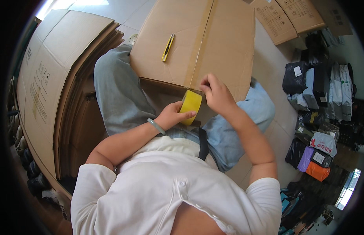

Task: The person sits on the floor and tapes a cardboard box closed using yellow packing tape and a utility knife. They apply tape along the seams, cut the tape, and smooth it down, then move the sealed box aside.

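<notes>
My left hand (pixel 175 116) is closed around a yellow roll of packing tape (pixel 191 105), thumb along its lower side. My right hand (pixel 217 94) is beside the roll's upper right edge, fingers pinched together where a thin, see-through bit of tape shows; the fingertips partly hide it. Just beyond both hands stands a large brown carton (pixel 162 23) between my knees. A strip of clear brownish tape (pixel 197 51) runs along the seam of its top. Left of that seam, a yellow and black utility knife (pixel 168 47) lies on the cardboard.
Flattened cartons (pixel 45 74) stand in a thick stack close on my left. More brown boxes (pixel 285 17) are at the far right. Along the right side lie several bagged parcels (pixel 319 90) and a low pile with an orange package (pixel 318 170). Pale floor tiles (pixel 270 62) show between.
</notes>
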A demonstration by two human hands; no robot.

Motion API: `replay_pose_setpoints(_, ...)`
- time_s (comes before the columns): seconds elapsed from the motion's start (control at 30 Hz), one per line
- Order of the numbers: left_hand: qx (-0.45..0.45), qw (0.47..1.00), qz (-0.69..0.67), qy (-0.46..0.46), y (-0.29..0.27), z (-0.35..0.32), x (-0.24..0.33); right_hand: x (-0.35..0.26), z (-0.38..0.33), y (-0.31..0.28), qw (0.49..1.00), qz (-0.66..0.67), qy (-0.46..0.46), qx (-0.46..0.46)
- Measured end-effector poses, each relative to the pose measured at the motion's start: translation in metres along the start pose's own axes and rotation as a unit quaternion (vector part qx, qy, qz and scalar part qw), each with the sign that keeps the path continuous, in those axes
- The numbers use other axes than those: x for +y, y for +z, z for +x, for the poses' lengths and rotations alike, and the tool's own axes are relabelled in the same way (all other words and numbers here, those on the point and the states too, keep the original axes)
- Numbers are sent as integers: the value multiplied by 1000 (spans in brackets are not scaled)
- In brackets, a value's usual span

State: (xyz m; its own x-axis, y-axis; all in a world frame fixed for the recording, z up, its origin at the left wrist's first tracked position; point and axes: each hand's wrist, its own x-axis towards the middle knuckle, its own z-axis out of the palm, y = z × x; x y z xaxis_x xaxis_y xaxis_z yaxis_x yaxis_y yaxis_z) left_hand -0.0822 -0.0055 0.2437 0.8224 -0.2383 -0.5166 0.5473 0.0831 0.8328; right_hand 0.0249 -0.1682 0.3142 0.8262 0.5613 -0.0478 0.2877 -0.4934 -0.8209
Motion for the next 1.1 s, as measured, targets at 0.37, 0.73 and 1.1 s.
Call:
replay_pose_setpoints(0.37,-1,997,-44,-57,-8,28,-25,62,49,31,997,31,44,-54)
replay_pose_setpoints(0.73,1,987,-137,-78,-10,37,-27,73,57,44,998,-42,-24,-48)
replay_pose_setpoints(1.1,15,982,-158,-100,-9,44,-33,86,49,53,977,-146,-154,14)
